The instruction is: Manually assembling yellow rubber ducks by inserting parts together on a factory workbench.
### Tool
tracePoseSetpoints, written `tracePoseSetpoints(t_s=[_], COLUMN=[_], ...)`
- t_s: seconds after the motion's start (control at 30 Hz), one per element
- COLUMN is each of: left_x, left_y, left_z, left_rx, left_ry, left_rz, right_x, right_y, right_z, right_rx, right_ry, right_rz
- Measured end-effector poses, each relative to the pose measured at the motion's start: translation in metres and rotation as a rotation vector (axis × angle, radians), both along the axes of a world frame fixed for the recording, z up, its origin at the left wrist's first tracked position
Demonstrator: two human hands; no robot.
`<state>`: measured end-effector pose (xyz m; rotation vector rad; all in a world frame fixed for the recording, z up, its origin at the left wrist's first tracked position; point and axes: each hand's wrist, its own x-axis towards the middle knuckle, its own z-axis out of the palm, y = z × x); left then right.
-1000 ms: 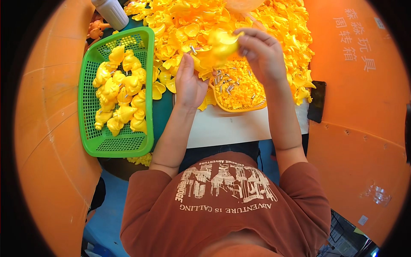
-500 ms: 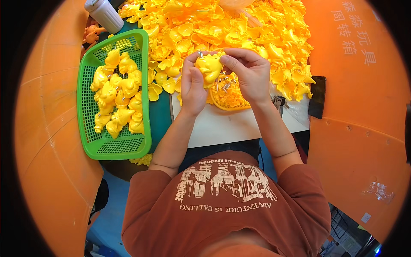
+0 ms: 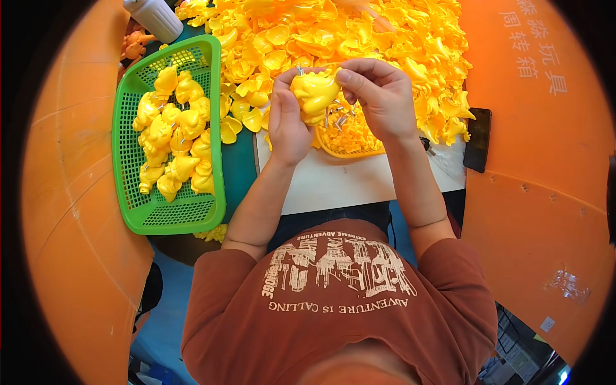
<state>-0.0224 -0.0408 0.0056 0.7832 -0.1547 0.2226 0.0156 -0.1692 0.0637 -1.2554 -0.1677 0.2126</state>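
A dark phone [image 3: 477, 140], its flat rectangular screen black and unlit, lies on the counter's [image 3: 333, 183] right edge against the orange bin wall [image 3: 532, 160]. Above the phone, that wall carries pale printed characters [image 3: 529, 45]; well below it sit a small whitish sticker [image 3: 547, 324] and a scuffed tape patch [image 3: 568, 285].

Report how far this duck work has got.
Done: a batch of assembled yellow toys lies in the green basket. In hand: the left hand and right hand grip one yellow toy between them. Left: a large pile of loose yellow shells covers the table beyond.
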Motion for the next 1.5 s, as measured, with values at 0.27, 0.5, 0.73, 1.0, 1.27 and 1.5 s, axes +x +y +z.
tracePoseSetpoints(t_s=[0.27, 0.5, 0.73, 1.0, 1.27, 1.5], left_x=[0.0, -0.001, -0.003, -0.01, -0.01, -0.007], left_y=[0.003, -0.003, -0.004, -0.003, -0.002, 0.0], left_z=[-0.001, -0.005, -0.001, 0.004, 0.003, 0.007], left_rx=[-0.121, -0.053, 0.152, 0.23, 0.361, 0.108], left_ry=[0.084, 0.045, -0.043, -0.154, -0.207, -0.171], left_rz=[-0.107, -0.009, 0.079, 0.044, 0.105, 0.003], right_x=[0.007, 0.001, 0.001, 0.001, -0.001, -0.015], right_y=[-0.002, 0.009, 0.007, 0.002, 0.003, -0.006], right_z=[-0.007, -0.004, -0.007, 0.017, 0.02, 0.004], right_rx=[0.084, -0.102, -0.052, -0.545, -0.688, -0.222], right_ry=[0.062, -0.03, -0.105, -0.761, -0.894, -0.164], right_rz=[0.061, -0.07, -0.024, 0.069, 0.148, 0.053])
